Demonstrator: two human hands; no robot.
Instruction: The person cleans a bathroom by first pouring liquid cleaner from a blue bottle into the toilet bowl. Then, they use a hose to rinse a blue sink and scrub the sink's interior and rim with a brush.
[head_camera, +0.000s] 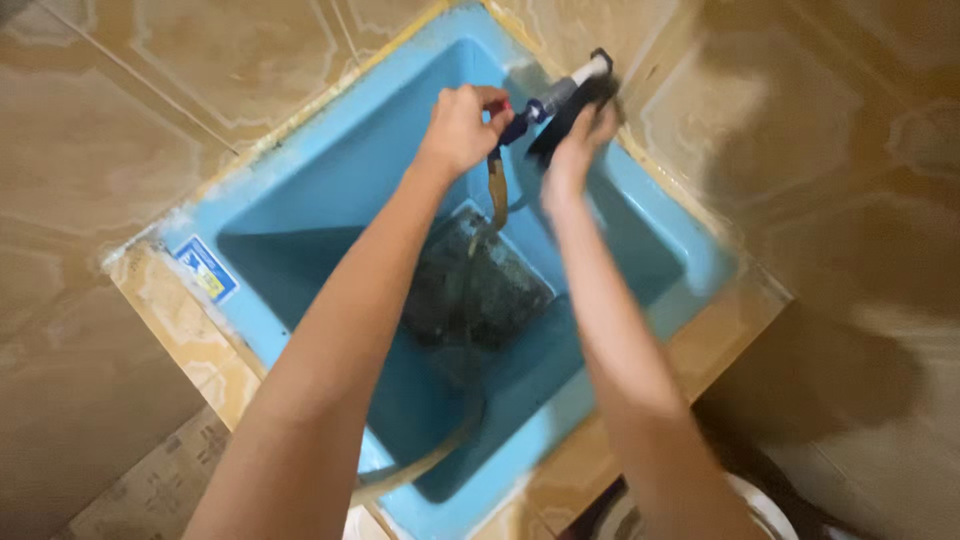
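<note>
Both my arms reach over a blue sink basin (300, 215) set in tan tiles. My left hand (458, 125) is shut on the blue handle of a tap (560, 92) at the basin's far edge. My right hand (580, 135) is closed on a dark cloth (560, 125) pressed against the tap's white pipe. A yellowish hose (497, 190) hangs from the tap and runs down into the basin, curving out at the near rim. A dark square object (480, 285) lies at the bottom of the basin, partly hidden by my arms.
Tan patterned tiles (120, 110) surround the basin on all sides. A small sticker (207, 268) sits on the basin's left rim. A white round container edge (760, 510) shows at the bottom right, beside dark shadow.
</note>
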